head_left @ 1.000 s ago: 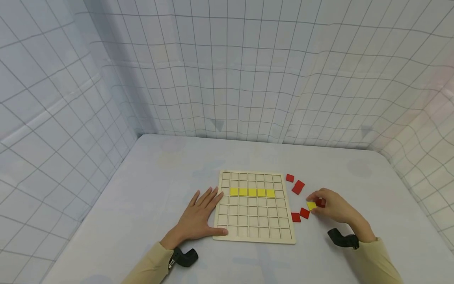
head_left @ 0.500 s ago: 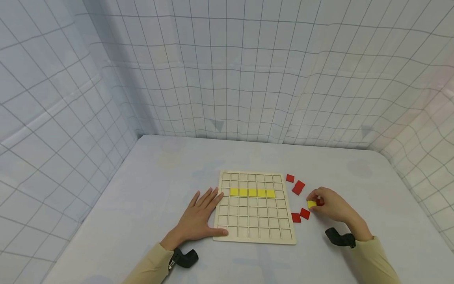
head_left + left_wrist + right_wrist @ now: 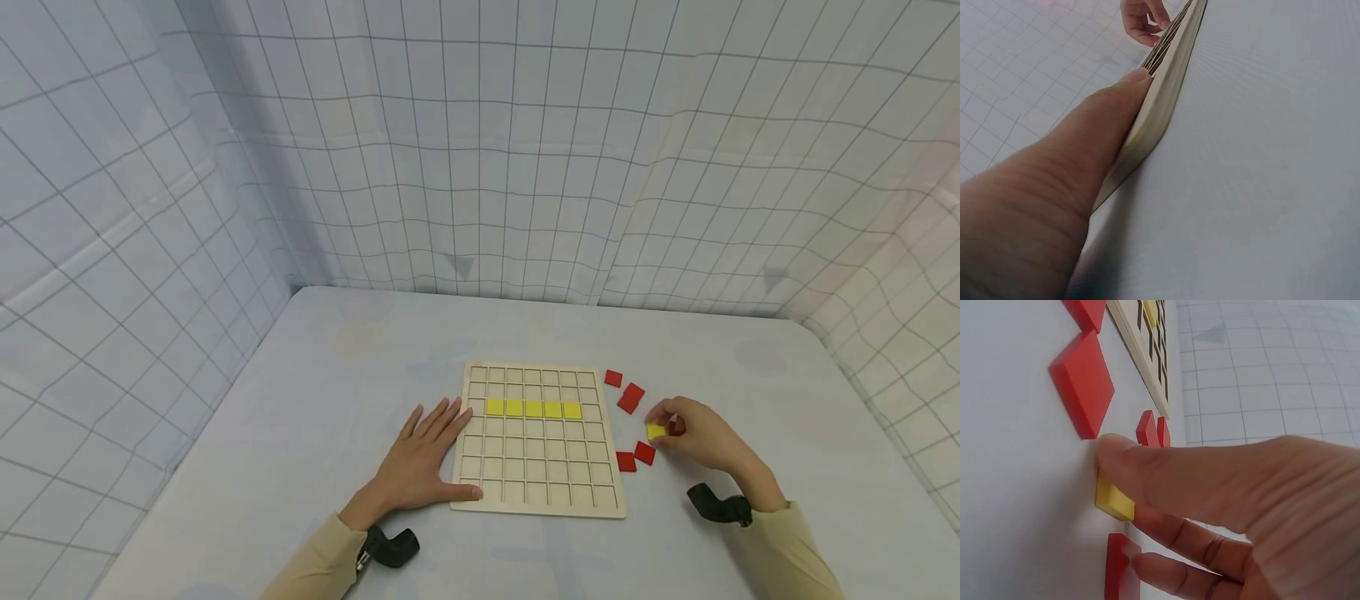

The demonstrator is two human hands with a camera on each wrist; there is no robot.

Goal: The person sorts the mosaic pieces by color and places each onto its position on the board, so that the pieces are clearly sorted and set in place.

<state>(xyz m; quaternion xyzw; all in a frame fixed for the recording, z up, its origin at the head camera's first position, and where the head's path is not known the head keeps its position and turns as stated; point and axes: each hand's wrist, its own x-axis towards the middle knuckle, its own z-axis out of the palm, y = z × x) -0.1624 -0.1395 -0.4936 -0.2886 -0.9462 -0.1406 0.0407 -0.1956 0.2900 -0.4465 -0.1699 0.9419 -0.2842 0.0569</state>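
Observation:
A pale wooden grid board (image 3: 536, 467) lies on the table, with a row of several yellow tiles (image 3: 533, 408) set in its cells. My left hand (image 3: 420, 462) rests spread on the board's left side, its thumb (image 3: 1110, 112) on the near left corner. To the right of the board, my right hand (image 3: 697, 433) pinches a loose yellow tile (image 3: 1115, 500) between thumb and fingers, low at the table. A red tile (image 3: 1121, 569) is close under the curled fingers of that hand, partly covered by them in the head view.
Several red tiles lie between the board and my right hand: one (image 3: 613, 378) near the far right corner, overlapping ones (image 3: 631, 397) below it, and two (image 3: 626, 462) (image 3: 645, 452) nearer me. Grid-patterned curtains (image 3: 525, 167) enclose the table's back and sides.
My right hand has closed on the yellow tile and shifted it slightly left. The left hand and the board stay in place.

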